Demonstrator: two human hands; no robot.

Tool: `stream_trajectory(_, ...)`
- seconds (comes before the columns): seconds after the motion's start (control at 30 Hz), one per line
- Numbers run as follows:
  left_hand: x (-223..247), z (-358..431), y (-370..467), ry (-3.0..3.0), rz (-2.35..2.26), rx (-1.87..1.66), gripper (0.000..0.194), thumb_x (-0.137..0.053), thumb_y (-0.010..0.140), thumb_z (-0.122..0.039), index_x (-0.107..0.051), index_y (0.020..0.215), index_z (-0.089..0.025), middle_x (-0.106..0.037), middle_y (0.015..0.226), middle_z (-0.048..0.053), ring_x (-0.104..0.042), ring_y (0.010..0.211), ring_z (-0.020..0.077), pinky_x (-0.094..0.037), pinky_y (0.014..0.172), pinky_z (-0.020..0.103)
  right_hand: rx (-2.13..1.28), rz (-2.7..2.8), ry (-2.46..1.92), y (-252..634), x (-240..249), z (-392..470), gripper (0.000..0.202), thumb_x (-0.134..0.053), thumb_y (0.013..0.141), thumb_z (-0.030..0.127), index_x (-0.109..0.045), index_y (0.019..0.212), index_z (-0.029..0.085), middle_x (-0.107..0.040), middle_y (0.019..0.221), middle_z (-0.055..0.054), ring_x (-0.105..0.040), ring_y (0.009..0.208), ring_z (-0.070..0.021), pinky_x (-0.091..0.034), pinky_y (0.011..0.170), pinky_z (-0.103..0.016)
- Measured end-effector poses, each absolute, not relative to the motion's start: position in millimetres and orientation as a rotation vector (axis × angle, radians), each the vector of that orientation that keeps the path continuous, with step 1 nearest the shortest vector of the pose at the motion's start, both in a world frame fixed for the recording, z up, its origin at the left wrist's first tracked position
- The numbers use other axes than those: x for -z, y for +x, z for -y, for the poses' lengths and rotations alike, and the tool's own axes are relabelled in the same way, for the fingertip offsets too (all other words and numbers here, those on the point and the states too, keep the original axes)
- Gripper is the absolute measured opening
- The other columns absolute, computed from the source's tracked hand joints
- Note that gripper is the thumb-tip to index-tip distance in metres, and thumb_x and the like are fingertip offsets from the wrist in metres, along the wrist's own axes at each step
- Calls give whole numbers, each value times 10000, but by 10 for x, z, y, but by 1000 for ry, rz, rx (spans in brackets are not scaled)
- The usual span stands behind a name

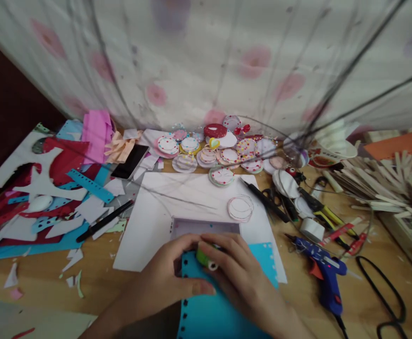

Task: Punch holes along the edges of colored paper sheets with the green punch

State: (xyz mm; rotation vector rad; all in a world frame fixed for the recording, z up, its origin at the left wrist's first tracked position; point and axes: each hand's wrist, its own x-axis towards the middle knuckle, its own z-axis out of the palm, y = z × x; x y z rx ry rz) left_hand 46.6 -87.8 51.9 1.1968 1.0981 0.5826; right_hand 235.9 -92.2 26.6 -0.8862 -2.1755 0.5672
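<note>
A blue sheet of paper (209, 315) with rows of small punched holes along its edges lies below my hands. My right hand (241, 275) closes over a small green paper punch (203, 254) at the sheet's upper left part. My left hand (178, 268) curls around the sheet's left edge, its thumb stretched toward the punch; some of its fingers are hidden behind the paper. Beneath them is a white sheet (149, 216) with a shallow lilac box or tray (206, 227) on it. A circle of thin paper rings (240, 208) rests on the white sheet.
Decorated round paper pieces (223, 155) are clustered at the back. Coloured paper scraps (58, 188), a phone (130, 161) and a black pen (103, 221) lie left. A blue glue gun (322, 268), black craft knife (264, 200), yellow-black pliers (324, 214) and wooden sticks (385, 179) are right.
</note>
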Motion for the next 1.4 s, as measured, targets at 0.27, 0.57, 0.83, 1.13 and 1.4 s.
stream_trajectory(0.27, -422, 800, 452, 1199, -1369, -595, 204, -690, 751, -336, -664, 866, -170, -705, 842, 44, -653, 808, 222, -503, 692, 280, -1331, 1298, -1129, 2481, -280, 815, 325, -603, 878, 278, -502, 1186, 276, -626, 1007, -39, -631, 952, -179, -518, 818, -288)
stream_trajectory(0.57, -397, 910, 473, 1827, -1487, -643, 205, -562, 876, -338, -667, 770, -198, -701, 697, 18, -647, 633, 173, -469, 588, 232, -1685, 1312, -1181, 2629, -631, 499, 325, -795, 679, 324, -583, 894, 202, -552, 774, 23, -519, 686, -117, -429, 586, -201)
stream_trajectory(0.83, -377, 1145, 485, 1972, -1525, -731, 135, -553, 887, -298, -663, 856, -228, -730, 758, 32, -684, 673, 191, -515, 629, 255, -1949, 1225, -1064, 2627, -624, 515, 323, -755, 720, 316, -608, 982, 197, -653, 951, -37, -631, 910, -180, -497, 829, -327)
stream_trajectory(1.13, -444, 1005, 427, 2007, -1416, -634, 168, -508, 915, -273, -654, 866, -208, -728, 786, 32, -686, 704, 185, -505, 650, 261, -1479, 1900, -1153, 2609, -672, 542, 358, -748, 749, 281, -632, 1086, 252, -684, 1012, -27, -632, 949, -204, -501, 862, -337)
stream_trajectory(1.4, -431, 998, 441, 1946, -1389, -601, 191, -487, 923, -275, -644, 844, -201, -709, 767, 26, -667, 697, 180, -475, 636, 259, -1162, 2316, -1082, 2617, -708, 458, 383, -731, 773, 280, -616, 1137, 247, -666, 954, -23, -627, 882, -195, -502, 763, -296)
